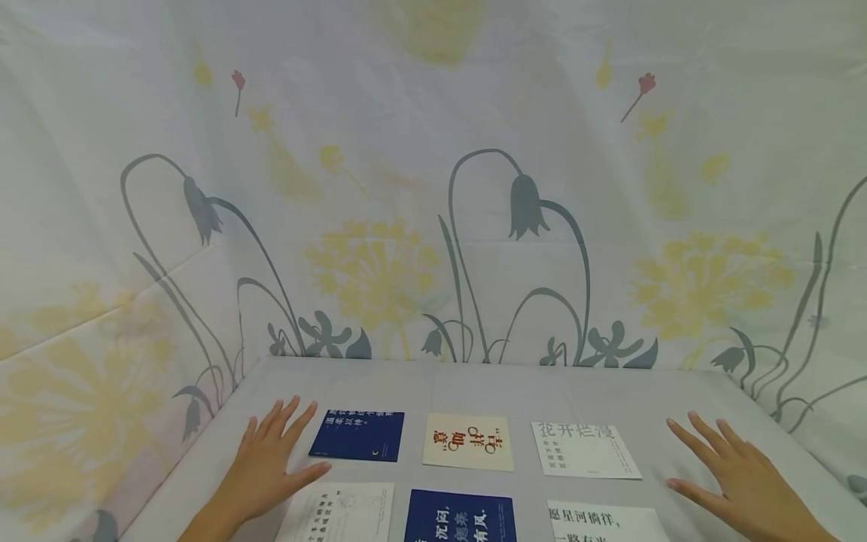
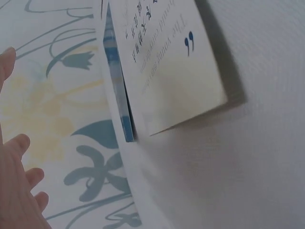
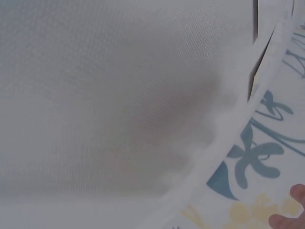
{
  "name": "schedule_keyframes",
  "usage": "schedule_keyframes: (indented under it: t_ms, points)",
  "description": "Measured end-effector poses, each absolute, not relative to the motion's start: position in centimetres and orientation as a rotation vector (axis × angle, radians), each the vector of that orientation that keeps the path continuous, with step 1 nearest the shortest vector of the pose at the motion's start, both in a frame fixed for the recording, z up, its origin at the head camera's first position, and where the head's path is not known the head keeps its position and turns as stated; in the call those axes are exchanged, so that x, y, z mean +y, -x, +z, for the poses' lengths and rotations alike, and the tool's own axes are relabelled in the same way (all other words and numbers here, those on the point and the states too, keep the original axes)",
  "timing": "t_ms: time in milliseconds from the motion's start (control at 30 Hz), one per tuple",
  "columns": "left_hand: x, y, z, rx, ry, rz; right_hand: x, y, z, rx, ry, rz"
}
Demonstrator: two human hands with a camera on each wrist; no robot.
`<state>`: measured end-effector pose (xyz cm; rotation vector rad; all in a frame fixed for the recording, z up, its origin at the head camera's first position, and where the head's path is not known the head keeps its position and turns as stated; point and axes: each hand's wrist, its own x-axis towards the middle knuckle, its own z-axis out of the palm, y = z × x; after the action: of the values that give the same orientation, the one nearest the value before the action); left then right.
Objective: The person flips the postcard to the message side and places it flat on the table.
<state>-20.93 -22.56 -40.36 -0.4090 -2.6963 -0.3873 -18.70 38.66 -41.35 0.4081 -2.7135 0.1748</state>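
Several printed cards lie in two rows on a white-covered table. My left hand [image 1: 267,463], fingers spread, hovers at the left side, its fingertips beside a dark blue card [image 1: 359,436] and its wrist by a white card [image 1: 342,512]. In the left wrist view that white card [image 2: 176,71] shows a blue quotation mark. My right hand [image 1: 734,470], also spread, is at the right, apart from a white card with grey lettering [image 1: 585,452]. Between them are a cream card with red-brown characters [image 1: 467,443], a blue card with white text [image 1: 460,516] and another white card [image 1: 603,519].
A pale curtain [image 1: 400,301] printed with grey bellflowers and yellow blooms hangs behind the table and along both sides. The white tabletop [image 1: 474,384] reaches back to its foot. The lower cards are cut off by the head view's bottom edge.
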Motion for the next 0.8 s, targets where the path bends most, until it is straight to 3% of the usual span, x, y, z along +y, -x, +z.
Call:
schedule_keyframes:
  t_ms: [800]
  points:
    - [-17.8, 22.5, -40.5, -2.681, 0.453, -0.485, 37.2, 19.6, -41.0, -2.704, -0.404, 0.260]
